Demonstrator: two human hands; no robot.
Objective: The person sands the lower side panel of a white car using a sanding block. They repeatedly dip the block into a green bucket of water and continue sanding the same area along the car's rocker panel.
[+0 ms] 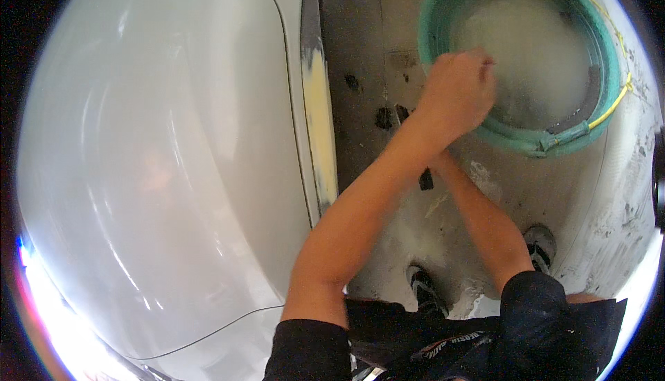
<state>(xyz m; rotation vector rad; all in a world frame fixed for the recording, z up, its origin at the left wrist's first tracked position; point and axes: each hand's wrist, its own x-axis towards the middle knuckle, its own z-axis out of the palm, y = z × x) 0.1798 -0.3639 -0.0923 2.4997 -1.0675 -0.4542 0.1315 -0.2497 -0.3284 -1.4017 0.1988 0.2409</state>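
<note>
Over the near left rim of a green bucket (428, 24) my left hand (463, 93) is held with its fingers curled closed. Whatever may be in those fingers is hidden from view. My right forearm (478, 215) crosses beneath the left one, so my right hand lies out of sight behind the left wrist. Two dark ends of a narrow object (426, 179) stick out on either side of the left forearm; I cannot make out whether the right hand holds it. Cloudy, greyish water (523, 48) fills the bucket.
A white car body panel (173, 138) takes up the left side. Along its edge runs a pale yellow patch (320, 118) on bare-looking grey. Yellow cord (613, 111) loops around the bucket's right rim. My shoes (424, 287) stand on the stained, wet-looking floor (388, 235).
</note>
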